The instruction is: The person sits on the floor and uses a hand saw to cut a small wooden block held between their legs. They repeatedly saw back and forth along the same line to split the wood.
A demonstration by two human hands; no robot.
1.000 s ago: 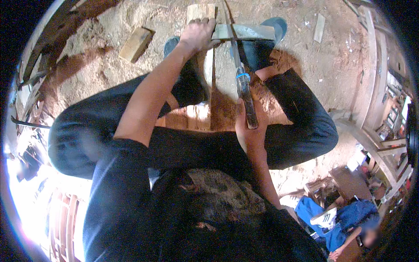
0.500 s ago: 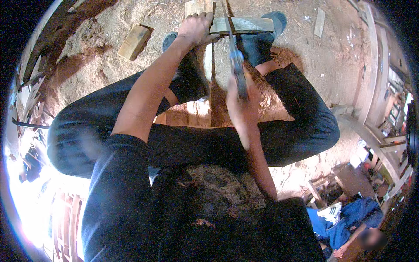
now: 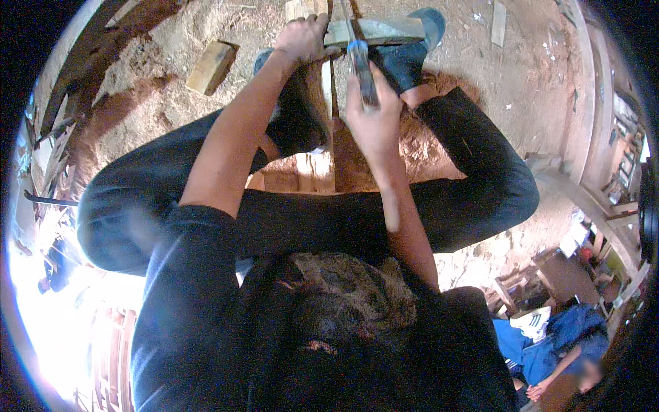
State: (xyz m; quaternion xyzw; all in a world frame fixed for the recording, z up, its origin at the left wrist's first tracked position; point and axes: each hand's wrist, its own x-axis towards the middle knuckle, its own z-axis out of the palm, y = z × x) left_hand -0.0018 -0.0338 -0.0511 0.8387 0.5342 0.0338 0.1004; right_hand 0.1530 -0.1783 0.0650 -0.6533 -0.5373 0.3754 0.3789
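Observation:
In my right hand [image 3: 376, 120] is a saw [image 3: 360, 69] with a dark handle and a blue band; its long thin blade shows nearly edge-on and points away from me. The blade crosses a short wooden block [image 3: 391, 30], pale on its top face. My left hand [image 3: 302, 40] lies closed over the block's left end, the thumb toward me and the fingers on the far side. Under and beyond that hand a pale wooden piece [image 3: 307, 8] reaches the upper edge. How deep the blade sits in the wood I cannot tell.
My shod feet [image 3: 427, 29] flank the work, and my bent legs [image 3: 473, 172] cross in front. Another wood block [image 3: 211, 67] lies on the dirt floor to the left. Timber and frames [image 3: 618, 206] stand along the right. A person in blue [image 3: 556, 340] sits at the lower right.
My right hand has pushed the saw away from me and slightly left. My left hand stays on the wood; the whole view has shifted a little.

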